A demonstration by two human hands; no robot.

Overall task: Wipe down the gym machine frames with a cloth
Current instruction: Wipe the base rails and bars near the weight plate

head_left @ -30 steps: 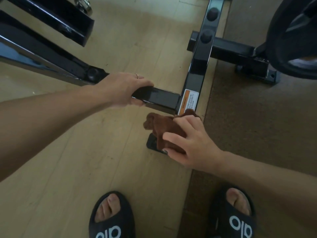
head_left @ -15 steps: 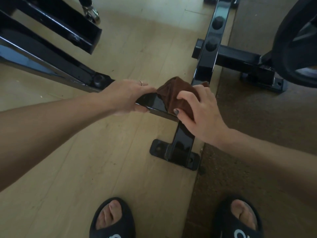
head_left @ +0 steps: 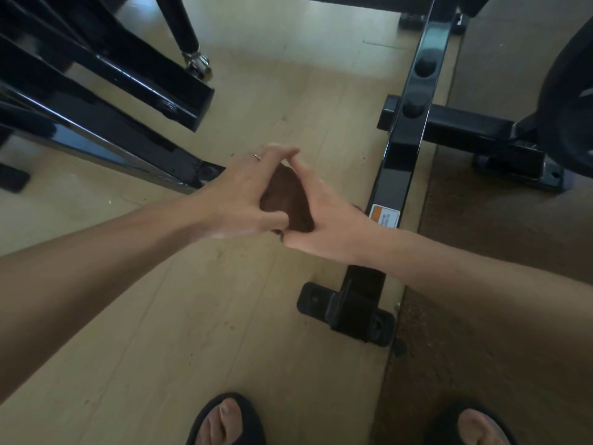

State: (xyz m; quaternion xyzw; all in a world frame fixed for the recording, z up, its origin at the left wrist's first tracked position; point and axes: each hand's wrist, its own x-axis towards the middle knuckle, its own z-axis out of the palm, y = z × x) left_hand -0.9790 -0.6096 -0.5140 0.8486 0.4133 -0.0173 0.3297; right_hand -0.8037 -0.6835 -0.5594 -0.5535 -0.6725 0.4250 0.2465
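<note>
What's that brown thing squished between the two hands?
A brown cloth, bunched up. The left hand and right hand hold it between them, as the head view shows.

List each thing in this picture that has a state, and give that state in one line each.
Cloth: bunched, held between both hands.
Left hand: fingers extended, thumb pressing the cloth.
Right hand: cupping the cloth.
Frame bar: glossy, untouched.
Warning label: stuck on the bar.

Dim, soft daylight from ahead; blurred hands, wide-angle edge distortion.
</note>
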